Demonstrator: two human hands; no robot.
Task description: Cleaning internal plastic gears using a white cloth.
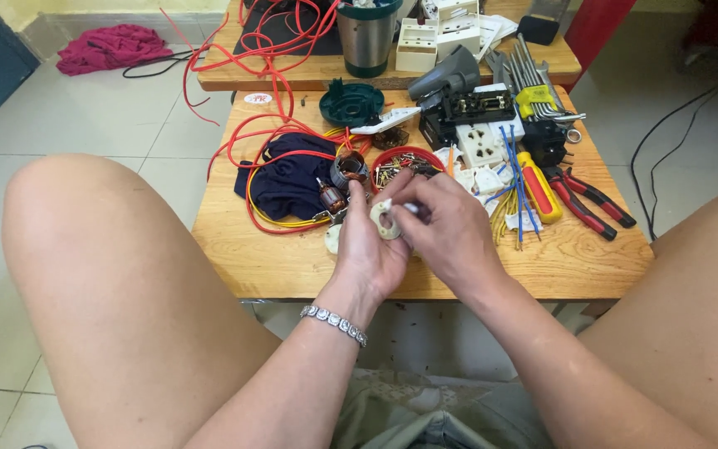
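Left hand (365, 246), silver bracelet (333, 323) at the wrist: fingers closed around a small white plastic part (385, 219) with a round hole, held just above the near middle of the wooden surface (292, 262). Right hand (450, 229): fingertips pinched on the same white part from the right side, the two hands touching. Just beyond the hands: a red bowl (400, 162) of small screws and metal bits; to its left, two copper-wound motor pieces (344, 179) lying on a dark blue cloth (288, 183), ringed by loops of red and yellow wire (253, 179). To the right of the hands: a white socket plate (479, 143), loose blue wires (515, 179), a yellow-and-red screwdriver (538, 187), and red-handled pliers (590, 199) near the right edge. Farther back: a dark green round cap (351, 102), a grey tool body (449, 76), a set of metal wrenches (535, 83). On a second surface behind: a steel cup (366, 37) and white socket boxes (446, 33). On the floor, far left: a pink cloth (110, 46).
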